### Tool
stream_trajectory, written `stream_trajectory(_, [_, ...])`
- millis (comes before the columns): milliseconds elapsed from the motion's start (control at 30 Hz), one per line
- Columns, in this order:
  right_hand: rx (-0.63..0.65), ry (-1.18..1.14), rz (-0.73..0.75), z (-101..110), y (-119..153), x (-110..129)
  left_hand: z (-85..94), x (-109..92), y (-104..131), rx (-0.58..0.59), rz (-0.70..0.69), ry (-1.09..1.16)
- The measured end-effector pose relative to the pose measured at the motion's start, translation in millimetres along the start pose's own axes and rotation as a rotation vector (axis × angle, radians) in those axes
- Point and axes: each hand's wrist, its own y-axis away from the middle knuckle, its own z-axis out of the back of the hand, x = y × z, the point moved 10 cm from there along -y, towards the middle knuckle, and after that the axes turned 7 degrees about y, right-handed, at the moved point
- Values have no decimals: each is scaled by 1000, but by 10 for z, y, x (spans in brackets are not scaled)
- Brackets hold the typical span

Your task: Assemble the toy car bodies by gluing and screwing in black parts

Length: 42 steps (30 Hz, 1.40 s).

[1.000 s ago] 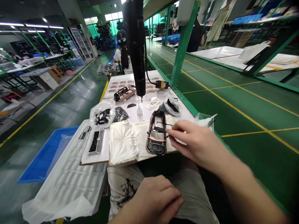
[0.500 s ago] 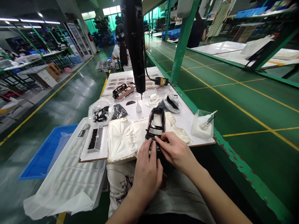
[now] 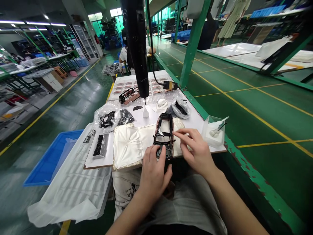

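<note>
A black toy car body shell with copper-coloured sides lies on a white cloth-covered pad, its roof and window openings facing up. My left hand grips its near end, fingertips on the hood and thumb at the near right corner. My right hand is beside the shell with its fingers stretched out. Its index fingertip is at the shell's right side, and nothing shows in this hand. Above the bench hangs a black powered screwdriver, its bit pointing down beyond the shell.
On the bench are a bag of black parts, a tray of small black pieces, a white nozzle bottle, another car body and a clear box. A green post rises at the right edge. A person sits beyond.
My right hand has moved right, off the shell's near end, and its fingers have straightened. The hood is more exposed. My left hand stays at the near end.
</note>
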Motion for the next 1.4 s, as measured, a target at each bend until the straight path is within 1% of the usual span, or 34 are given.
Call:
stream_trajectory(33, [58,35,15,-44,-79,-54,-2,1,-7,-7,1,12])
stream_trajectory(100, [218,122,73,-188,-265,-122,-12,2,-12,-23,4,35])
stream_trajectory(233, [557,305,213,-504,-619,-127,-42,18,-1,-44,40,72])
stream_trajectory(333, [794,445,283,-695,-729,-147,-41,35,5,-57,82,101])
stream_trajectory(400, [875,492,299,-747,-749,-180,-31,37,2,-68,99,123])
stream_trajectory(467, [888,497,315,-746,-756,-185,-20,27,-8,-75,102,147])
stream_trajectory(567, [868,498,328,-693,-736,-153,0,32,-33,-75,117,165])
stream_trajectory(700, [763,473,290,-532,-725,-31,93,108,-104,-52,186,168])
stream_trajectory(800, [685,448,220,-402,-681,9,185,142,-193,27,212,193])
stream_trajectory(900, [668,350,184,-340,-542,37,296,160,-272,115,191,186])
stream_trajectory(1000, [632,218,183,-265,-378,90,410,199,-304,181,125,211])
stream_trajectory(1100, [594,41,146,-147,-229,128,519,213,-267,217,14,270])
stream_trajectory(1233, [609,-246,39,-28,-43,151,711,165,-151,157,-115,339])
stream_trajectory(1333, [635,-368,-47,-11,84,141,838,80,-65,100,-209,354])
stream_trajectory(1400, [620,-408,-62,7,137,151,908,34,-23,62,-265,343])
